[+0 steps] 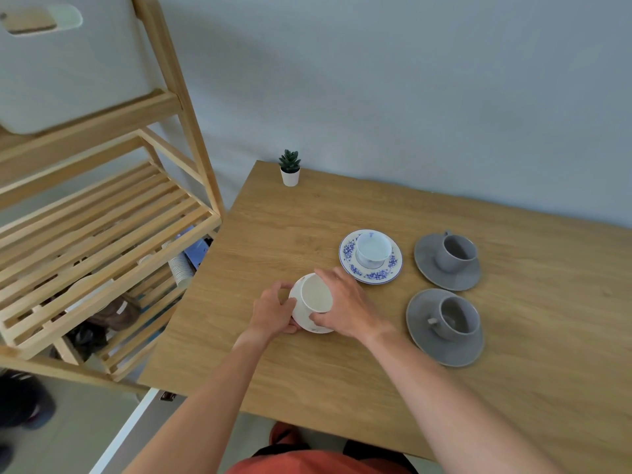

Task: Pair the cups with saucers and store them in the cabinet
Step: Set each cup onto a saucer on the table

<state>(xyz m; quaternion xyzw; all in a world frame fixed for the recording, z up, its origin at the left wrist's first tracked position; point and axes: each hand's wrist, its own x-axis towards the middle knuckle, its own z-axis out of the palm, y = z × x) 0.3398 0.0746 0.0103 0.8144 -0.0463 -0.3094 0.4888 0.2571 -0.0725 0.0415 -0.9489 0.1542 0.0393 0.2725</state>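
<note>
At far left, the wooden shelf unit (102, 234) is seen with one slatted shelf bare, presumably for the pairs. At the table's (307, 371) near left, a white cup (316, 297) is clasped between the left hand (273, 311) and right hand (345, 302), tilted, empty; whether a saucer lies beneath cannot be told. To the right, a blue-patterned saucer (371, 273) bears an empty cup, and two grey saucers (444, 331) carry grey cups.
</note>
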